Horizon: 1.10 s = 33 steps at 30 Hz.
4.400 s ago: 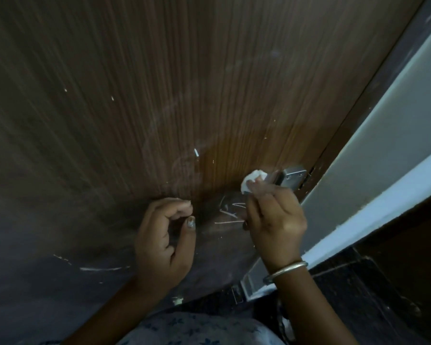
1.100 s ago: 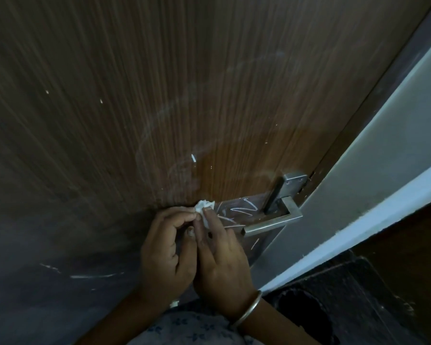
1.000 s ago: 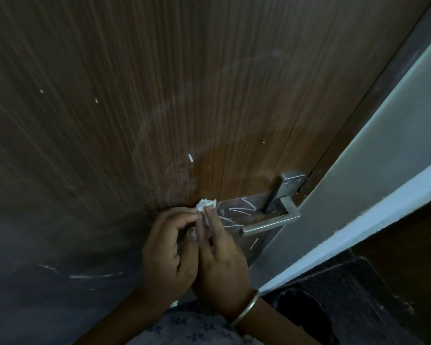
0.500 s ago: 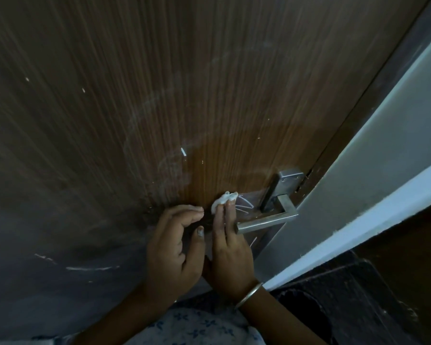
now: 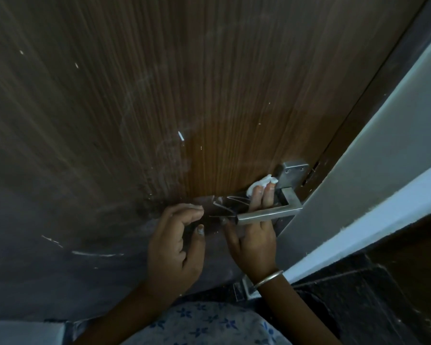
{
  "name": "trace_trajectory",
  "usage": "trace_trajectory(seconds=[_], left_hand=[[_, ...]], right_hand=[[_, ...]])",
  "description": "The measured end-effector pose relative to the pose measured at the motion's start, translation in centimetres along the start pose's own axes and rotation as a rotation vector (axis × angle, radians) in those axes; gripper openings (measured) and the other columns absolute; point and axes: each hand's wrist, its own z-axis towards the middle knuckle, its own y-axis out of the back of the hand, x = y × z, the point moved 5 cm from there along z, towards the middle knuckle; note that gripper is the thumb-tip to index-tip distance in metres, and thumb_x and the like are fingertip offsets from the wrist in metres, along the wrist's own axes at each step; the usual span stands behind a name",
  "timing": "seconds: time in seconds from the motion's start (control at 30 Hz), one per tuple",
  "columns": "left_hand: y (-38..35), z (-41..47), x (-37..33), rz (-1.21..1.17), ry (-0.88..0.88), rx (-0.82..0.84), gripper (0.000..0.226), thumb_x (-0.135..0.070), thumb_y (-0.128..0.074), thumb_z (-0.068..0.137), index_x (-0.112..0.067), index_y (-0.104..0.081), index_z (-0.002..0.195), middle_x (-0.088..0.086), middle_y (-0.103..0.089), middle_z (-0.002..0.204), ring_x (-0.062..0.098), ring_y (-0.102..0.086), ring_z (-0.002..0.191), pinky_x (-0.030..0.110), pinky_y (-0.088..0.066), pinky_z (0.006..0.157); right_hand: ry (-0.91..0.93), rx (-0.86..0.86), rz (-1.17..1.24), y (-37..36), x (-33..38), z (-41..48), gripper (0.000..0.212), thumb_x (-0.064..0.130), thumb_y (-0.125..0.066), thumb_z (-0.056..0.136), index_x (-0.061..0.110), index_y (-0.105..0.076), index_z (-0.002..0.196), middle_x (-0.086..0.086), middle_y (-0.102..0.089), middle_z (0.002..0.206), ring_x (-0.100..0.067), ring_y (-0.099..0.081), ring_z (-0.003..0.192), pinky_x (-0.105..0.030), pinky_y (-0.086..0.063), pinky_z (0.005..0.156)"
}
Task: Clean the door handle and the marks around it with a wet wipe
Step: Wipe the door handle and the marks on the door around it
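Where the wet wipe (image 5: 261, 184) is bunched into a small white wad, it lies against the door (image 5: 159, 83), above the lever of the door handle (image 5: 271, 213) and just left of its square mounting plate (image 5: 293, 173). The right hand (image 5: 255, 241) reaches up from below. Its fingers (image 5: 257, 199) pass between lever and door, extended and close together, and the fingertips press the wipe onto the wood. The thumb is spread to the left, near the lever's free end. White scratch-like marks (image 5: 225, 204) lie between the two hands. The left hand (image 5: 176, 245) is held left of the marks, fingers loosely curled, holding nothing. Whether its fingertips touch the door cannot be determined. A metal bangle (image 5: 269, 278) circles the right wrist.
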Motion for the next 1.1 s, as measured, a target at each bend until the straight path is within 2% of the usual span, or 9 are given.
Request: trace_trajectory(seconds=[0.13, 0.37, 0.43, 0.53, 0.6, 0.7, 0.77, 0.93, 1.1], left_hand=[[0.0, -0.4, 0.3, 0.028, 0.016, -0.007, 0.021, -0.012, -0.051, 0.084, -0.014, -0.057, 0.104, -0.009, -0.055, 0.102, 0.008, -0.06, 0.097, 0.021, -0.051, 0.083], [-0.1, -1.0, 1.0, 0.017, 0.052, 0.004, 0.023, -0.014, -0.051, 0.084, -0.017, -0.055, 0.106, -0.012, -0.052, 0.105, 0.005, -0.058, 0.1, 0.018, -0.049, 0.085], [-0.1, -1.0, 1.3, 0.018, 0.066, 0.011, 0.024, -0.015, -0.051, 0.084, -0.017, -0.054, 0.108, -0.013, -0.051, 0.107, 0.003, -0.057, 0.101, 0.014, -0.048, 0.086], [-0.1, -0.9, 1.7, 0.028, 0.086, 0.01, 0.026, -0.017, -0.05, 0.084, -0.018, -0.054, 0.11, -0.016, -0.05, 0.107, -0.001, -0.056, 0.103, 0.01, -0.046, 0.086], [-0.1, -0.9, 1.8, 0.042, 0.079, 0.017, 0.027, -0.017, -0.05, 0.084, -0.018, -0.053, 0.111, -0.018, -0.05, 0.108, -0.001, -0.056, 0.104, 0.011, -0.046, 0.086], [-0.3, -0.9, 1.8, 0.046, 0.078, 0.021, 0.028, -0.016, -0.05, 0.084, -0.018, -0.054, 0.112, -0.015, -0.048, 0.115, -0.001, -0.055, 0.105, 0.012, -0.046, 0.089], [-0.4, -0.9, 1.8, 0.068, 0.072, 0.024, 0.03, -0.017, -0.05, 0.084, -0.019, -0.052, 0.113, -0.013, -0.048, 0.114, -0.002, -0.053, 0.107, 0.013, -0.045, 0.09], [-0.4, -0.9, 1.8, 0.109, 0.062, 0.042, 0.03, -0.017, -0.05, 0.083, -0.015, -0.052, 0.114, -0.002, -0.049, 0.115, -0.001, -0.05, 0.109, 0.013, -0.043, 0.092], [-0.7, -1.1, 2.1, 0.064, 0.051, 0.033, 0.03, -0.014, -0.05, 0.084, -0.017, -0.053, 0.114, -0.016, -0.047, 0.115, 0.003, -0.053, 0.107, 0.015, -0.045, 0.091]], right_hand=[[0.016, -0.006, 0.067, -0.3, 0.2, -0.3, 0.081, 0.034, -0.061, 0.085, 0.001, -0.017, 0.144, -0.03, -0.018, 0.148, -0.013, -0.006, 0.146, -0.018, -0.018, 0.115], [0.055, -0.034, 0.107, -0.4, 0.4, -0.5, 0.081, 0.032, -0.063, 0.083, -0.005, -0.021, 0.141, -0.023, -0.019, 0.148, -0.004, -0.007, 0.144, -0.013, -0.018, 0.112], [0.029, 0.011, 0.147, -0.9, 0.7, -0.8, 0.081, 0.035, -0.063, 0.083, -0.004, -0.022, 0.141, -0.024, -0.023, 0.148, -0.007, -0.016, 0.143, -0.014, -0.028, 0.109], [-0.015, 0.15, 0.136, -1.6, 1.3, -1.1, 0.077, 0.05, -0.052, 0.088, 0.001, -0.026, 0.142, -0.029, -0.044, 0.134, -0.024, -0.05, 0.123, -0.026, -0.048, 0.094], [0.045, 0.229, 0.105, -1.9, 2.0, -1.1, 0.083, 0.056, -0.044, 0.089, 0.012, -0.007, 0.149, -0.03, -0.037, 0.142, -0.032, -0.06, 0.109, -0.03, -0.049, 0.084], [0.182, 0.259, 0.089, -2.1, 3.6, -1.0, 0.086, 0.045, -0.051, 0.084, 0.011, -0.005, 0.149, -0.015, -0.001, 0.154, -0.03, -0.061, 0.105, -0.028, -0.054, 0.069], [0.27, 0.285, 0.096, -2.3, 4.6, -1.2, 0.081, 0.039, -0.052, 0.084, 0.01, -0.01, 0.148, -0.005, 0.007, 0.155, -0.028, -0.056, 0.114, -0.029, -0.055, 0.075], [0.346, 0.288, 0.038, -2.4, 5.2, -1.3, 0.074, 0.035, -0.05, 0.087, 0.011, -0.015, 0.147, -0.009, -0.008, 0.154, -0.024, -0.064, 0.1, -0.026, -0.056, 0.064], [0.345, 0.245, -0.071, -1.9, 3.7, -1.4, 0.081, 0.039, -0.056, 0.085, 0.017, -0.012, 0.149, -0.004, -0.011, 0.156, -0.021, -0.063, 0.095, -0.028, -0.056, 0.067]])
